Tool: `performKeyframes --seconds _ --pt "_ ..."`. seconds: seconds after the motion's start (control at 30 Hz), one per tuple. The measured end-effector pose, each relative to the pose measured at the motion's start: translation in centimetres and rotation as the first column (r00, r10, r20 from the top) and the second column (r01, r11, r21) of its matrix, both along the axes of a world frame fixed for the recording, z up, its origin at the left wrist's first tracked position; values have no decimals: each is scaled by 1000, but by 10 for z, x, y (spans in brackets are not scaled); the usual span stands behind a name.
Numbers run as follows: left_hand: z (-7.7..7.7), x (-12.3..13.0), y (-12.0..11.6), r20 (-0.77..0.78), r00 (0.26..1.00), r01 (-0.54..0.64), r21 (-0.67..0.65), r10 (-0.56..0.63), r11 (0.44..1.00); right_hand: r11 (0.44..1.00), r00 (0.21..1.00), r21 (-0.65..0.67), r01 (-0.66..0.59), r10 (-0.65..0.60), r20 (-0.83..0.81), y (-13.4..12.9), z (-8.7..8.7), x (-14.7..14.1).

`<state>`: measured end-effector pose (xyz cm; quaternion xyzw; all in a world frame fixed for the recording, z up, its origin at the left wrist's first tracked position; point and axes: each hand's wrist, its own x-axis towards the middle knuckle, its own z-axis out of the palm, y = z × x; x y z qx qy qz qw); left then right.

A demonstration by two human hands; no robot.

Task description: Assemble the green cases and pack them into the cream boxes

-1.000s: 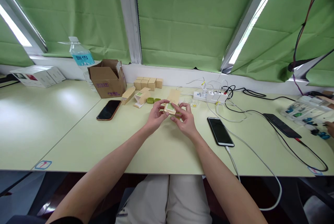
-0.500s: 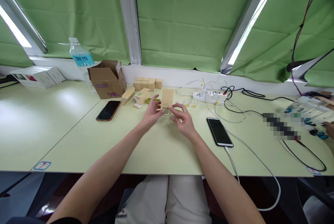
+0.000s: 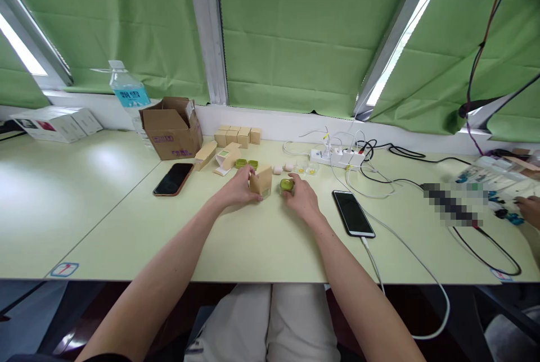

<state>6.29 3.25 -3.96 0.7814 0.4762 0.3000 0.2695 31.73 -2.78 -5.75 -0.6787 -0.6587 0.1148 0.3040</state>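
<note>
My left hand (image 3: 240,186) grips a small tan cardboard box (image 3: 260,180), its thumb low on the box and its fingers behind it. A short gap to the right, my right hand (image 3: 302,198) has its thumb and fingers around a small green case (image 3: 287,184). Beyond the left hand lies an open green case (image 3: 247,164) with two wells. Two small pale pink pieces (image 3: 277,170) sit past the held case, beside clear little containers (image 3: 312,169) with yellow in them. Two opened tan boxes, one flat-lying box (image 3: 205,155) and one flapped box (image 3: 228,157), rest to the left.
Several small closed boxes (image 3: 232,136) line the back, near a big carton (image 3: 172,129) and a water bottle (image 3: 130,95). Phones lie left (image 3: 174,179) and right (image 3: 353,213), the right one cabled. A power strip (image 3: 337,157) stands behind; another person's hand (image 3: 528,209) is far right.
Both hands were at the upright box. Now the left hand alone holds it, lower and turned, while the right hand has moved off right with the green case, exposing the pink pieces.
</note>
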Motion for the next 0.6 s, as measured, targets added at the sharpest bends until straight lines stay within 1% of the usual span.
performKeyframes --seconds 0.07,0.1,0.13,0.17,0.23,0.3,0.33,0.37,0.43,0.53,0.6 --pt "5 -2 -2 -17 998 51 -41 -52 998 1000 1000 -20 11 -11 18 -2 3 0" --pt "7 -4 -1 8 995 95 -53 -95 994 1000 1000 -7 23 -23 10 -2 4 1" --pt "8 -7 0 66 987 152 -55 -149 987 999 999 20 38 -37 -9 -1 4 2" --pt "9 -9 1 147 967 218 -47 -209 975 997 998 57 55 -52 -41 0 5 4" --pt "10 -13 4 306 897 342 -25 -318 939 985 989 151 85 -65 -133 2 5 8" --pt "8 -13 6 385 841 421 -24 -380 907 963 970 243 120 -62 -233 5 6 11" --pt "7 -11 5 395 830 439 -27 -394 898 949 957 278 148 -68 -280 6 6 12" --pt "5 -9 4 392 830 441 -27 -396 897 934 943 307 182 -77 -325 7 7 12" --pt "2 -1 0 351 861 398 -15 -368 917 904 908 355 238 -77 -413 6 9 12" --pt "-1 13 -11 222 931 284 62 -290 957 860 844 435 266 10 -536 3 15 7" --pt "-2 23 -21 132 956 241 150 -261 959 833 797 477 282 73 -599 -3 20 1"
